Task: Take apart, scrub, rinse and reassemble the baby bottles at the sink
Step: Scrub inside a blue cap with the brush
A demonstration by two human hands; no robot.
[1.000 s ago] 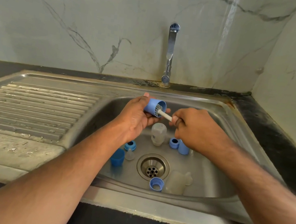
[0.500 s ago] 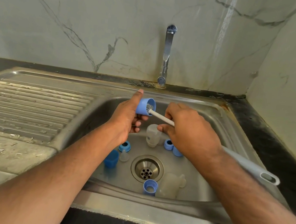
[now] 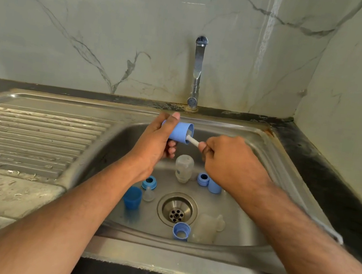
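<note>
My left hand [image 3: 153, 147] grips a light blue bottle cap [image 3: 181, 132] over the sink basin, its open end facing right. My right hand [image 3: 229, 161] grips the white bottle brush [image 3: 193, 140], whose bristle end sits inside the cap; the grey handle end [image 3: 333, 234] sticks out under my right forearm. In the basin lie a clear bottle [image 3: 184, 168], a blue ring [image 3: 203, 178] beside a blue cap [image 3: 214, 187], another blue ring [image 3: 149, 182], a clear teat [image 3: 149, 194], a darker blue cap [image 3: 132, 197], a blue ring [image 3: 181, 230] and a cloudy bottle [image 3: 205, 229].
The steel sink [image 3: 184, 245] has a drain [image 3: 177, 210] in its middle and a ribbed draining board [image 3: 32, 138] on the left. A tap [image 3: 197, 70] stands at the back wall, not running. Dark counter [image 3: 331, 179] runs along the right.
The brush has pushed back into the cap after being drawn partly out half a second ago. My right hand slid closer to the cap.
</note>
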